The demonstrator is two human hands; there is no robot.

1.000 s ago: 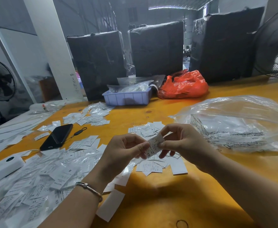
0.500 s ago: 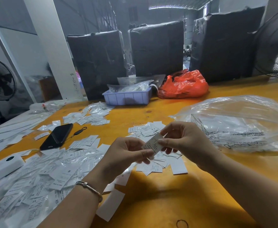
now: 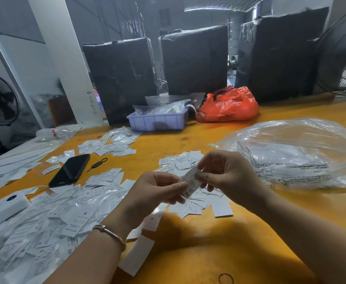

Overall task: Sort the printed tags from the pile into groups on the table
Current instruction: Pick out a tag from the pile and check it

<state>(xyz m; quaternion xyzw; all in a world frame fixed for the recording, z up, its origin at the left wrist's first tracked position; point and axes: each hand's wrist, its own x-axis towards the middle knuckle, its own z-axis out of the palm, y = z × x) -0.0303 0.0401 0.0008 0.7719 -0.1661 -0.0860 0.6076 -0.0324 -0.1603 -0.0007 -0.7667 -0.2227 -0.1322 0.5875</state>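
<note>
1. Far left: big unsorted pile [image 3: 45, 218] of printed tags, mostly loose and overlapping; looks unchanged from a second ago. Phone [image 3: 70, 170] beyond it, same place.
2. Left hand [image 3: 153, 193]: fingers curled, thumb and forefinger pinching the lower end of one tag [image 3: 190, 183] above the table [image 3: 219, 253]. Same pinch as a second ago, hand raised slightly.
3. Tag itself: held between both hands over the near small group [image 3: 198, 203]; now tilted face-up toward the camera, "XS" readable at its lower end. Earlier more edge-on, print not legible.
4. Right hand [image 3: 227, 175]: thumb and forefinger pinching the upper end of the tag, other fingers loosely curled beneath. Barely shifted.
5. Meaning: probably a size check, just finished; tag not yet placed. Next likely a drop onto the matching group, which one not clear from here.
6. Right: clear plastic bag [image 3: 295, 152] lying still, untouched.
</note>
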